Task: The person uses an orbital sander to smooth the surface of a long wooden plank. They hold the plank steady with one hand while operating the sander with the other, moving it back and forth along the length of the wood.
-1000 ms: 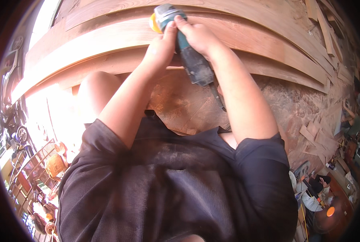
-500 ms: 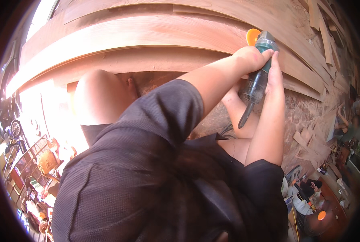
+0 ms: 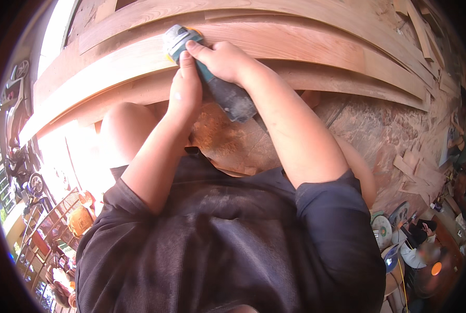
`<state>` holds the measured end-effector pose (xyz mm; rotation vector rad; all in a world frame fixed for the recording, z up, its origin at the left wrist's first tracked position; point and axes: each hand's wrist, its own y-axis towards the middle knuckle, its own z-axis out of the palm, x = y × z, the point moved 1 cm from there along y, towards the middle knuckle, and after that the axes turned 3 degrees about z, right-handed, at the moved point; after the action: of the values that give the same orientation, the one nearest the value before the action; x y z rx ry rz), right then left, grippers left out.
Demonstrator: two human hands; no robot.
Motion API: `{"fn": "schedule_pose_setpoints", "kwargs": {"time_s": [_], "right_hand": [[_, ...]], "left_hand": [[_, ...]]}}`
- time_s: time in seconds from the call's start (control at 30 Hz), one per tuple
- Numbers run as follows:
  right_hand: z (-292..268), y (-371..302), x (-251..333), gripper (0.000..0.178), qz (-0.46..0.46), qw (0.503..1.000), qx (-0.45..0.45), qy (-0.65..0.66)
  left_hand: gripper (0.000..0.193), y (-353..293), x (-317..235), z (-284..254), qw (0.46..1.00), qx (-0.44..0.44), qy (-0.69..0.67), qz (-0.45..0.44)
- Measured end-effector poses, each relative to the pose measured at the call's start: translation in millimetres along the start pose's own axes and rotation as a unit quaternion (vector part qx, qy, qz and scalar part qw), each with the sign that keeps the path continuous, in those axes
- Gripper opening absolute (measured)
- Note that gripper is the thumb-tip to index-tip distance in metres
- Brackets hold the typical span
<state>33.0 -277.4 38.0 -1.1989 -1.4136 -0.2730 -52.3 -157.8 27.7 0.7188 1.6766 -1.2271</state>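
Both my hands are wrapped round a green and black angle grinder with a grey metal head. My left hand grips it near the head, thumb up along the body. Across from it, my right hand closes over the other side of the housing. Part of a yellow disc shows at the edges of the head, which lies over a long reddish wooden board. Whether the disc touches the wood I cannot tell. The grinder's rear end points back toward me.
Another long plank lies beyond the board. Sawdust covers the floor, and wood offcuts lie at right. Far right, a person is near an orange disc. A metal rack and a motorbike stand at left.
Both hands have carried the grinder from the right part of the board to the left. My left arm no longer reaches across my body, and the grinder's rear end now tilts to the right.
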Motion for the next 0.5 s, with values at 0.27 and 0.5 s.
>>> {"fn": "schedule_pose_setpoints", "kwargs": {"time_s": [0.27, 0.5], "right_hand": [[-157, -85, -108, 0.083, 0.109, 0.951, -0.185, 0.224], [-168, -143, -101, 0.075, 0.154, 0.883, -0.255, 0.363]], "left_hand": [[0.093, 4, -28, 187, 0.953, 0.254, 0.163, -0.013], [0.094, -10, -37, 253, 0.9, 0.378, 0.216, -0.021]]}}
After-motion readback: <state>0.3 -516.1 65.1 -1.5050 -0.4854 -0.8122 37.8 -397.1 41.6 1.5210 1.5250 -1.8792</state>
